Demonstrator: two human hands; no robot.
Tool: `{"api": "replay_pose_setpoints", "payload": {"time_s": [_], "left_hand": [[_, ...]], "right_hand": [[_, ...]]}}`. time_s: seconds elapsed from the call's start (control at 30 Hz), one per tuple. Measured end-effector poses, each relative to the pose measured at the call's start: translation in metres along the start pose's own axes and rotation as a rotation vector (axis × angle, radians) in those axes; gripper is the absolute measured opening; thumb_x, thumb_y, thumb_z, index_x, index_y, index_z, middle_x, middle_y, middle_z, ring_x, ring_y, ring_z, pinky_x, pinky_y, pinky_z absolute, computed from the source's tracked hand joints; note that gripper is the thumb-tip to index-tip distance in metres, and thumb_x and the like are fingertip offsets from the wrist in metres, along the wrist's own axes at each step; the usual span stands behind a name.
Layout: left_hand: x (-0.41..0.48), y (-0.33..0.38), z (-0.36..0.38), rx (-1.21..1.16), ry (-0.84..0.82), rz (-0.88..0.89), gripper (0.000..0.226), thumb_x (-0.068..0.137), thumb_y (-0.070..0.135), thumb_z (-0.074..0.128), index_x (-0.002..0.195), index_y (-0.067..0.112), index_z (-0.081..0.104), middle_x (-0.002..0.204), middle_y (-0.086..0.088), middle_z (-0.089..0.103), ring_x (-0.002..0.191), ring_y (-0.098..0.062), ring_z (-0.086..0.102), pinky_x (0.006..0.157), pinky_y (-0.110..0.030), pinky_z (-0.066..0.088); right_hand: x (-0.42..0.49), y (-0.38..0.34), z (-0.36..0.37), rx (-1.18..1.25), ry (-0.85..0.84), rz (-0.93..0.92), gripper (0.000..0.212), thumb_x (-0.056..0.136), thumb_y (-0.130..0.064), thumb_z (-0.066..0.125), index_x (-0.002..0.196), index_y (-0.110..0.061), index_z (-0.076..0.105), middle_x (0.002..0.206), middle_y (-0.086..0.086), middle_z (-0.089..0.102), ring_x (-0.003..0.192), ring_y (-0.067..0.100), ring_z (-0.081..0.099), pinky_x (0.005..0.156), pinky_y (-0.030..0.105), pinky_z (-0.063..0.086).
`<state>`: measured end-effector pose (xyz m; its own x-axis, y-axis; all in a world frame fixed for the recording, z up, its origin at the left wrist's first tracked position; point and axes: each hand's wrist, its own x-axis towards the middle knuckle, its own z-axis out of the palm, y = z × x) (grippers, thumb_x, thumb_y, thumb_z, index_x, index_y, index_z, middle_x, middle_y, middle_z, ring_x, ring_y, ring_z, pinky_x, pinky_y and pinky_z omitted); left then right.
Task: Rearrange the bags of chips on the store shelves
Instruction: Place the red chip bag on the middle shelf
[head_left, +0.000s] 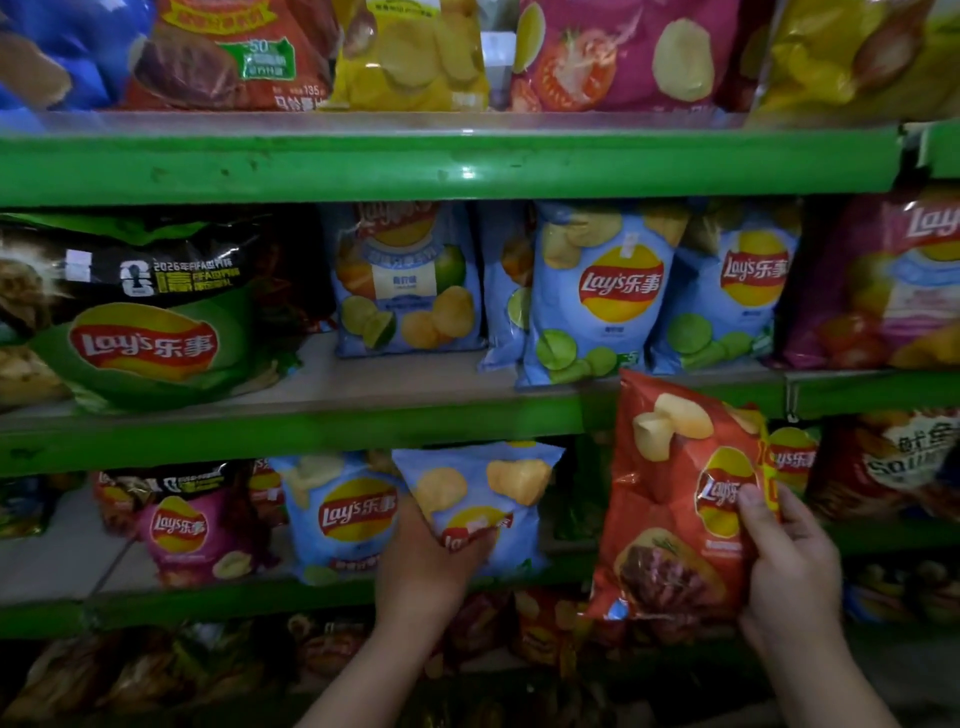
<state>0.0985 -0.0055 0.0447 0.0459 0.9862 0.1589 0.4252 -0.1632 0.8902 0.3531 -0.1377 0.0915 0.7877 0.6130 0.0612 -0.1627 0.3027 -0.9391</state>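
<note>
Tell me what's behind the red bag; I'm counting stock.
Behind the red bag, held in the right hand, a green-and-yellow bag peeks past its right edge. Anything directly behind it is covered.

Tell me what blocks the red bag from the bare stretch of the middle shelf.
Nothing visible does. The right hand holds the red bag in front of the shelving, and the bare shelf board between the green bag and the light blue bags lies open.
</note>
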Motion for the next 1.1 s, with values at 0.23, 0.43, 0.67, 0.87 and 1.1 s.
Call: {"api": "replay_pose_setpoints", "payload": {"time_s": [0.23, 0.43, 0.67, 0.87, 1.1], "left_hand": [[0.024, -0.026, 0.055, 0.036, -0.061, -0.036, 0.069, 0.073, 0.043, 0.084, 0.118, 0.007, 0.047, 0.106, -0.008, 0.067, 0.099, -0.031, 0.065, 0.066, -0.031, 0.047], [0.054, -0.016, 0.079, 0.008, 0.008, -0.101, 0.07, 0.073, 0.04, 0.084, 0.117, -0.001, 0.047, 0.114, -0.018, 0.06, 0.105, -0.038, 0.059, 0.077, -0.039, 0.048], [0.067, -0.018, 0.091, -0.021, -0.096, -0.236, 0.096, 0.075, 0.026, 0.082, 0.147, 0.002, 0.023, 0.137, -0.022, 0.049, 0.12, -0.04, 0.053, 0.091, -0.039, 0.047], [0.052, -0.012, 0.042, 0.219, -0.038, -0.024, 0.05, 0.081, 0.013, 0.07, 0.128, 0.004, 0.056, 0.113, -0.018, 0.069, 0.101, -0.036, 0.066, 0.077, -0.035, 0.052], [0.032, -0.04, -0.041, 0.33, 0.597, 0.236, 0.071, 0.069, 0.044, 0.08, 0.123, 0.006, 0.056, 0.127, -0.021, 0.052, 0.118, -0.037, 0.047, 0.096, -0.045, 0.04]], "right_hand": [[-0.003, 0.004, 0.004, -0.066, -0.094, -0.026, 0.035, 0.073, -0.052, 0.073, 0.106, -0.04, 0.07, 0.098, -0.005, 0.076, 0.082, 0.018, 0.075, 0.058, 0.034, 0.058], [-0.006, 0.003, 0.012, -0.149, -0.147, -0.043, 0.052, 0.072, -0.051, 0.069, 0.119, -0.029, 0.066, 0.102, 0.004, 0.075, 0.09, 0.027, 0.073, 0.072, 0.047, 0.059], [-0.01, 0.005, 0.023, -0.174, -0.194, -0.002, 0.057, 0.071, -0.051, 0.07, 0.123, -0.031, 0.062, 0.099, -0.002, 0.076, 0.084, 0.023, 0.074, 0.065, 0.042, 0.06], [-0.01, 0.009, 0.035, -0.137, -0.196, 0.009, 0.079, 0.049, -0.075, 0.078, 0.118, -0.04, 0.064, 0.1, -0.004, 0.076, 0.085, 0.023, 0.074, 0.065, 0.042, 0.06], [-0.015, 0.012, 0.049, -0.109, -0.241, -0.026, 0.052, 0.06, -0.065, 0.076, 0.108, -0.047, 0.067, 0.098, -0.008, 0.076, 0.083, 0.018, 0.074, 0.06, 0.033, 0.059]]}}
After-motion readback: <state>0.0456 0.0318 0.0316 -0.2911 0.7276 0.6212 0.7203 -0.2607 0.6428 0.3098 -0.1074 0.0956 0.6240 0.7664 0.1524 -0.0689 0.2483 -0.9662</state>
